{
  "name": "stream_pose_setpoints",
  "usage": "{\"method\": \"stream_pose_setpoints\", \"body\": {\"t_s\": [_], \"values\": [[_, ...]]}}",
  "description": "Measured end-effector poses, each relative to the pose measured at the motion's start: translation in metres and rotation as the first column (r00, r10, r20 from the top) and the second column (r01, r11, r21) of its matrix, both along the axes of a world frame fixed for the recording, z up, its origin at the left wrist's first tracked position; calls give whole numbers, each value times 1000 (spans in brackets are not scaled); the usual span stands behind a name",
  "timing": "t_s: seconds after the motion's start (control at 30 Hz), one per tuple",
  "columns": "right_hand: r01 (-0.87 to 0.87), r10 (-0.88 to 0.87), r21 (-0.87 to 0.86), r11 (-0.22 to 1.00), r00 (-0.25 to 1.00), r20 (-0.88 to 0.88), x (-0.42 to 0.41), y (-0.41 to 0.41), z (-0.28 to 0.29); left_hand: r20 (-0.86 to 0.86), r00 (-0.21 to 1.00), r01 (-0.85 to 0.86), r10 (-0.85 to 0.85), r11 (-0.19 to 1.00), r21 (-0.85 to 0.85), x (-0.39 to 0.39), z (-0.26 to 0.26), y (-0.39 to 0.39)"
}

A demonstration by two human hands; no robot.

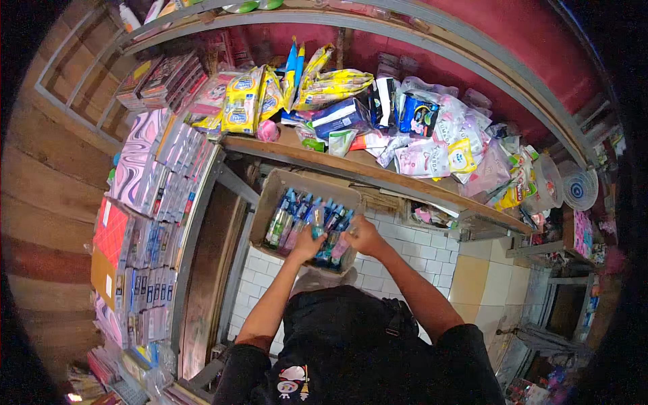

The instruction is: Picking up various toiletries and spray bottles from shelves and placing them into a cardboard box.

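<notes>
A cardboard box (263, 212) below the shelf holds several small bottles with blue tops (287, 200), their contents green, pink and blue. My left hand (310, 244) is over the box, its fingers closed around the lower part of a clear bottle (317, 216) that stands upright above the others. At the box's right side is my right hand (362, 237), fingers bent near a bottle with pink contents (340, 248); whether it grips that bottle cannot be told.
A wooden shelf (324, 158) in front bears yellow packets (243, 104), white-pink pouches (422, 158) and a clear plastic tub (547, 182). Stacked notebooks (139, 167) stand at the left. White floor tiles (405, 243) lie below, and a metal shelf edge (324, 17) crosses the top.
</notes>
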State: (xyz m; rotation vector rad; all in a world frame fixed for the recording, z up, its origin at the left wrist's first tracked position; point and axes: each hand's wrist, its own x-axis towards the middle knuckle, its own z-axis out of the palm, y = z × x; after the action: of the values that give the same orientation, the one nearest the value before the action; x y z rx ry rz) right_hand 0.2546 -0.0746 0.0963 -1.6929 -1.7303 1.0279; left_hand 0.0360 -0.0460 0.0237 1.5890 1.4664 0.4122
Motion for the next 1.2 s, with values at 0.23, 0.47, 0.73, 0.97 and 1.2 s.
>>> {"method": "stream_pose_setpoints", "body": {"t_s": [0.23, 0.47, 0.73, 0.97, 1.2], "values": [[-14, 122, -270, 963, 914, 388, -36, 20, -81, -139, 965, 218, -222, 975, -49, 7, -47, 17], [-85, 310, -430, 899, 818, 485, -64, 23, -134, -245, 794, 524, -556, 831, -188, 16, -106, 35], [35, 279, -586, 810, 855, 438, -63, 11, -221, -429, 525, 738, -735, 644, -200, 21, -160, 32], [209, -35, -408, 889, 919, 394, -65, 3, -238, -214, 818, 516, -533, 846, -134, 27, -146, 18], [235, -39, -361, 903, 879, 474, -70, 5, -225, -305, 807, 433, -506, 858, -276, 32, -155, 10]]}}
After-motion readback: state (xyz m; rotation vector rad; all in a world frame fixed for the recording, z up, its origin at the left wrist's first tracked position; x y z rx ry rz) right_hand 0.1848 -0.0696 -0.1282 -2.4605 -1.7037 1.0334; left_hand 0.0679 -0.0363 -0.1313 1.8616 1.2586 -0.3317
